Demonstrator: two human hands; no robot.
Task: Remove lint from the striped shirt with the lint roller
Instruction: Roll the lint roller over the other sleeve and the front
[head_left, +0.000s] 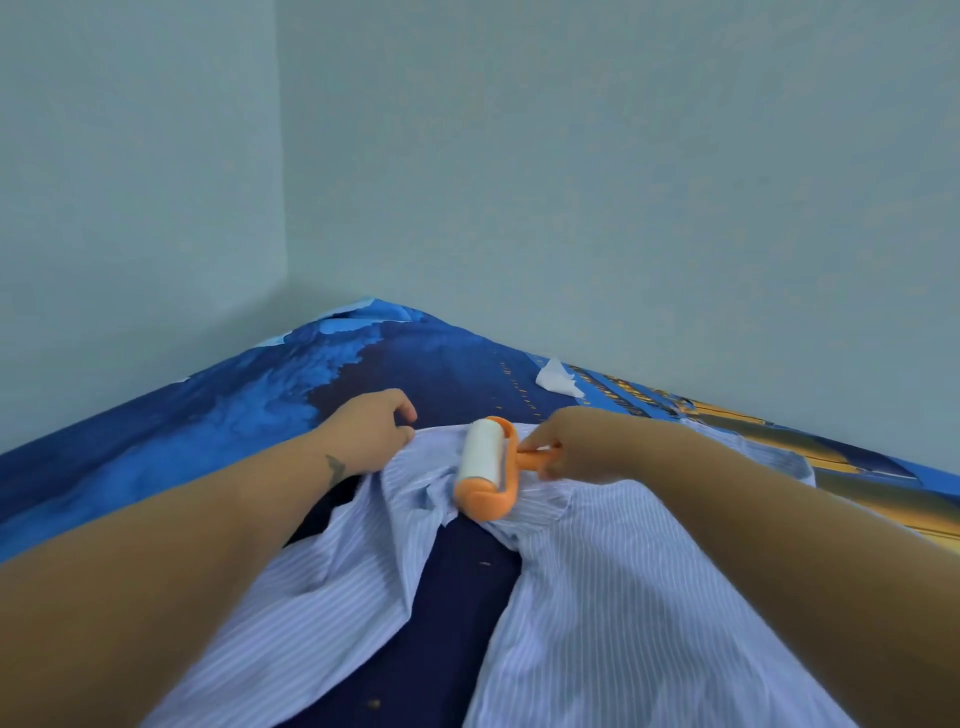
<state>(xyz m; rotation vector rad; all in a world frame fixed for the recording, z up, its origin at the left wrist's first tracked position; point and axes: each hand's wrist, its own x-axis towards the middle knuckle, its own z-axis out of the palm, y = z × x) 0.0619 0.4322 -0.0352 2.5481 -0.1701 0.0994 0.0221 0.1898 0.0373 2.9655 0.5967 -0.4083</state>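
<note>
The shirt (597, 597) is pale blue with thin white stripes, lying open and rumpled on the bed (182, 441), its 2 front panels parted so the dark sheet shows between them. Its collar end reaches toward the bed's far corner, bunched in folds. The roller (483, 460) rests on that bunched cloth: a white sticky drum in an orange frame, its handle pointing right. My right hand (576, 441) curls around the orange handle, fingers wrapped tight. My left hand (371, 434) pinches the shirt's far edge just left of the roller, fingers curled into the cloth. A crumpled white sheet (558, 384) lies near the bed's far right edge, well apart from the shirt.
</note>
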